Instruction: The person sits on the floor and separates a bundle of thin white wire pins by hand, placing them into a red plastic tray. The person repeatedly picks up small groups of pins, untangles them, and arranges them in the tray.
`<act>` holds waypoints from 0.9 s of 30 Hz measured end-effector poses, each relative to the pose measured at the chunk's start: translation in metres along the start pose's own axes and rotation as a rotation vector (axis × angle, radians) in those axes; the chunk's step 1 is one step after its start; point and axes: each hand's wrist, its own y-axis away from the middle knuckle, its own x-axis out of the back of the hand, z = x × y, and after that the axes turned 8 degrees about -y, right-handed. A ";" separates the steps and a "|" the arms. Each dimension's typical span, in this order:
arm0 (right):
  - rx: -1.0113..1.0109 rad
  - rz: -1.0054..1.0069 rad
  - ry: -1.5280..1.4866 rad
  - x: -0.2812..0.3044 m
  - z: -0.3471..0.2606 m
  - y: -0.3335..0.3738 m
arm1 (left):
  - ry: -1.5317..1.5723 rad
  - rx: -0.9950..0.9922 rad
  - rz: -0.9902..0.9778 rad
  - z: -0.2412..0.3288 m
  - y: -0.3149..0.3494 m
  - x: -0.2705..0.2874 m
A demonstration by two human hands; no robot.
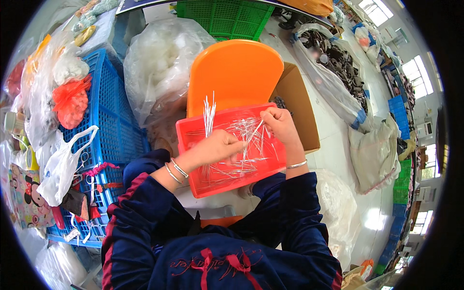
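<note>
A shallow red plastic tray [183, 140] rests on an orange chair in front of me. Thin white wire-like strands [237, 169] lie loosely scattered in it. My left hand [217, 146] is closed over the tray's left half, around an upright bundle of the same white strands [209, 116]; the tops stick up past the tray's far edge. Over the right part of the tray, my right hand [280, 124] pinches a few white strands [258, 128] between thumb and fingers. Their lower ends reach toward my left fingertips. Whether those fingertips touch them I cannot tell.
The orange chair [234, 72] has its back beyond the tray. An open cardboard box [299, 108] stands to its right. Blue plastic crates [108, 106] hung with bags and scissors are on my left. A clear bag of white stuffing [162, 63] and a green crate [224, 18] are farther back.
</note>
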 end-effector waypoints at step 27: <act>-0.039 -0.099 -0.040 -0.049 0.029 -0.006 | 0.155 -0.015 0.181 -0.038 -0.018 0.011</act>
